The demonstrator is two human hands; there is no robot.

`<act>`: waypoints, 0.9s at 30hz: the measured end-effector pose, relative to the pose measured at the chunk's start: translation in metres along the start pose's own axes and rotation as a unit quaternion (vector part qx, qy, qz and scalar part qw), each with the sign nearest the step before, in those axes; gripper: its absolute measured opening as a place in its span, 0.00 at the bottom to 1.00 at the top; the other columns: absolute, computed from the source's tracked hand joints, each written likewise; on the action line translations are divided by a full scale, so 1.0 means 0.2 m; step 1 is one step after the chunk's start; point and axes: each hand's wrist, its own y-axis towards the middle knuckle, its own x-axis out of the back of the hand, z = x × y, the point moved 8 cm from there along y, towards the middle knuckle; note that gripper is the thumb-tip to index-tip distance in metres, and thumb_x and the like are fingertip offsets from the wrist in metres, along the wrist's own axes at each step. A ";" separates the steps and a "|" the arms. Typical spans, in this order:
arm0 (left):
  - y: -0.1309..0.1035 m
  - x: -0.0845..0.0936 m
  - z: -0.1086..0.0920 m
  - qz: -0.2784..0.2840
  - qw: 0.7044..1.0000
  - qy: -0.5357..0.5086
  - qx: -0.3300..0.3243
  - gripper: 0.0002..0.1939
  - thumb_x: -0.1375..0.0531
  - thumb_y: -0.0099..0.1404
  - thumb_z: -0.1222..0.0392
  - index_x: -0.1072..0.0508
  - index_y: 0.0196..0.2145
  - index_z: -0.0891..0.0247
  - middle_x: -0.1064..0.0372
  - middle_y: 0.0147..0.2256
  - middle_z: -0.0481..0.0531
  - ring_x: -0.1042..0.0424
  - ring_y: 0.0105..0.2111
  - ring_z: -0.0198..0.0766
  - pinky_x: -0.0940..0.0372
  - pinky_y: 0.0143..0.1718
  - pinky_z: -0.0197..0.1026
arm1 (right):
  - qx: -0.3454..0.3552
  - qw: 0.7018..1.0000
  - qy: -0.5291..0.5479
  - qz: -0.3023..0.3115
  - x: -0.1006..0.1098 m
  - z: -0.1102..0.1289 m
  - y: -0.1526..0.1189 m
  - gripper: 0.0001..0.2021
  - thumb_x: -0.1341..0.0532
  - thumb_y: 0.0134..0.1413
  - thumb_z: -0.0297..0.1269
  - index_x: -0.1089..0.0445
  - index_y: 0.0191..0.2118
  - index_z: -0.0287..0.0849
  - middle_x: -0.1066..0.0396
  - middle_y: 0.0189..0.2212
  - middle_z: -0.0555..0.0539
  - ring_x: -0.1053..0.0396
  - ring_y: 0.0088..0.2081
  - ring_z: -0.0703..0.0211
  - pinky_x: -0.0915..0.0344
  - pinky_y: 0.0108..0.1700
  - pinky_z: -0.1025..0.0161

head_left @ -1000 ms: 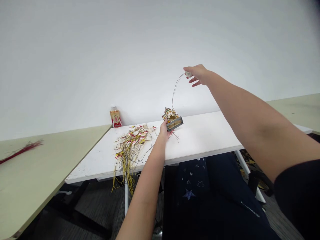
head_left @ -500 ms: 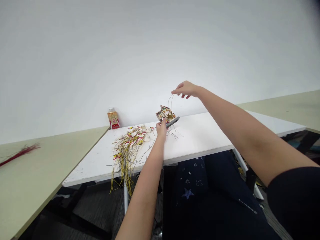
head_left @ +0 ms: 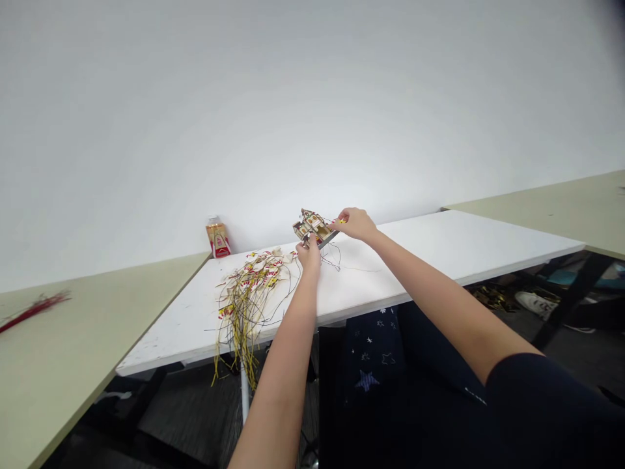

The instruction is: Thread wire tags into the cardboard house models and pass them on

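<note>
My left hand (head_left: 309, 254) is closed on a small model house (head_left: 315, 226) with cream walls, red trim and a grey base. The house is held tilted above the white table. At its right side, my right hand (head_left: 359, 225) has its fingers pinched together on a small red-and-yellow piece (head_left: 340, 221), close against the house. Thin dark wires (head_left: 334, 259) hang beneath the base. To the left lies a tangled pile of wires (head_left: 251, 293) with red, white and yellow pieces, its yellow ends drooping over the table's front edge.
A gold-and-red carton (head_left: 218, 238) stands at the back left of the white table (head_left: 415, 264), by the wall. Red wires (head_left: 36, 309) rest on the beige table (head_left: 53, 365) to the left. Another beige table (head_left: 551, 208) adjoins on the right.
My right hand has come down from above the house, where it held a thin wire loop, to the house's right side. The house has shifted slightly left.
</note>
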 end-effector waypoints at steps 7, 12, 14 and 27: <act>-0.01 0.04 -0.05 -0.034 0.999 0.024 -0.035 0.23 0.40 0.65 0.42 0.37 0.49 0.61 0.27 0.48 0.61 0.28 0.51 0.46 0.38 0.53 0.44 | 0.039 0.995 0.066 -0.069 0.16 -0.03 0.03 0.15 0.32 0.44 0.47 0.25 0.36 0.44 0.25 0.37 0.47 0.30 0.40 0.54 0.35 0.44 0.58; -0.04 0.04 -0.11 -0.030 0.992 0.052 -0.108 0.23 0.40 0.65 0.44 0.38 0.49 0.60 0.27 0.48 0.59 0.28 0.51 0.44 0.39 0.54 0.42 | 0.106 0.981 0.085 -0.135 0.24 0.06 0.02 0.16 0.34 0.46 0.46 0.25 0.41 0.44 0.27 0.40 0.46 0.32 0.42 0.53 0.36 0.47 0.56; -0.05 0.05 -0.12 -0.026 0.991 0.053 -0.118 0.22 0.40 0.65 0.45 0.38 0.49 0.60 0.27 0.48 0.59 0.28 0.50 0.43 0.39 0.53 0.42 | 0.116 0.978 0.083 -0.155 0.25 0.09 0.01 0.17 0.34 0.47 0.45 0.26 0.43 0.44 0.28 0.42 0.45 0.32 0.43 0.52 0.36 0.48 0.55; -0.05 0.05 -0.13 -0.034 0.994 0.019 -0.102 0.23 0.42 0.67 0.46 0.39 0.52 0.62 0.26 0.46 0.59 0.27 0.49 0.43 0.37 0.50 0.41 | 0.175 0.984 -0.011 -0.030 0.08 0.19 -0.01 0.18 0.31 0.46 0.42 0.23 0.44 0.44 0.28 0.44 0.44 0.32 0.46 0.49 0.37 0.49 0.56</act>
